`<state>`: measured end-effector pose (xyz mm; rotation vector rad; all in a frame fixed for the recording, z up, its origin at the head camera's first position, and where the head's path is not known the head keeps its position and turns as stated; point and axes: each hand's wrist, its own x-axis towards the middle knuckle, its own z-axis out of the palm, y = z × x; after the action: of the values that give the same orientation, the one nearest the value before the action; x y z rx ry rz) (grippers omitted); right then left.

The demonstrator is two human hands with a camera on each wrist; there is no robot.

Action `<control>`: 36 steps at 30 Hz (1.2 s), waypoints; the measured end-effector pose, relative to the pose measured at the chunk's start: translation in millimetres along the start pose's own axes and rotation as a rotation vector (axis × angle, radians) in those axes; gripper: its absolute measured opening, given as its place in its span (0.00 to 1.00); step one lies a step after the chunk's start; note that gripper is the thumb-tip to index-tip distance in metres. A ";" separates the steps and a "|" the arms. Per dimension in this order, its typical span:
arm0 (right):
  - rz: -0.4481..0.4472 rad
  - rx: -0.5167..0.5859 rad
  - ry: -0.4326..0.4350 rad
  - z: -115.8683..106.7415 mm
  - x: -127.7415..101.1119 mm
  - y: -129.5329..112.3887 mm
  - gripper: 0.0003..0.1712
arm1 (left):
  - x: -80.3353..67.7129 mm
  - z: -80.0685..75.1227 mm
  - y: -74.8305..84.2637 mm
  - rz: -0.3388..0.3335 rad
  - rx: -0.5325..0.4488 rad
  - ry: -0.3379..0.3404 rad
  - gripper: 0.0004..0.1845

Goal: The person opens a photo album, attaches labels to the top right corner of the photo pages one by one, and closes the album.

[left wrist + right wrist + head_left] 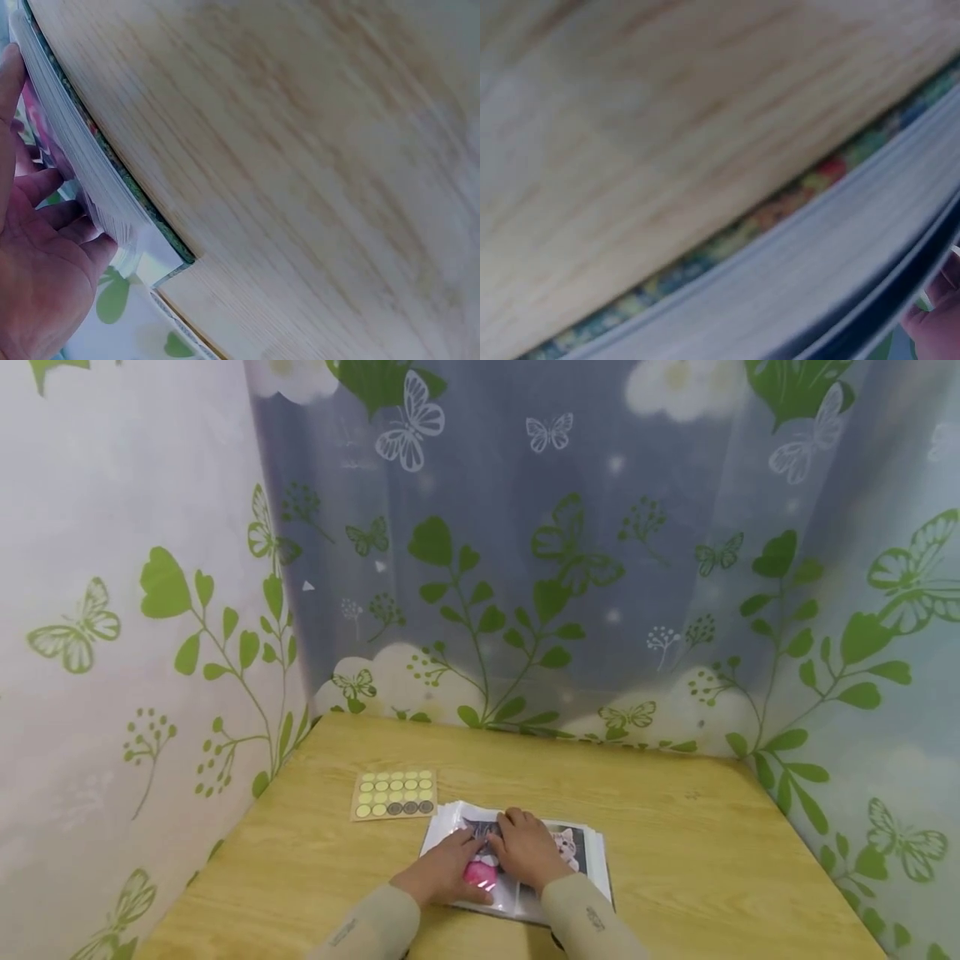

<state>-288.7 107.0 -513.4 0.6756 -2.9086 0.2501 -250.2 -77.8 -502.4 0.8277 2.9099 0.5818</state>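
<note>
One photo album [517,860] lies open on the wooden table [675,860], near the front edge, and one sheet of round stickers [393,793] lies just beside it, on the far left side. The album has clear plastic pages, and one page shows a cat picture and something pink. Two hands rest on that page close together: the left hand [448,870] and the right hand [527,850] both press down with fairly straight fingers, gripping nothing.
</note>
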 end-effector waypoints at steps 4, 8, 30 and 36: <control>-0.009 -0.003 -0.019 0.6 -0.5 -2.3 0.31 | -2.1 -0.5 -0.4 -0.011 -0.007 -0.010 0.51; -0.010 -0.011 -0.039 1.7 -1.9 -3.6 0.32 | -4.1 1.7 -1.0 -0.015 -0.004 -0.014 0.51; -0.060 -0.046 -0.031 1.4 -7.8 -3.3 0.31 | -2.4 5.0 2.0 0.001 0.006 0.000 0.51; -0.113 -0.061 0.002 -1.0 -10.5 -5.6 0.27 | -3.8 0.0 1.6 0.015 0.028 0.015 0.50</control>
<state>-276.8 106.7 -513.5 0.8249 -2.8506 0.1481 -246.1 -78.5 -501.9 0.8522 2.9347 0.5518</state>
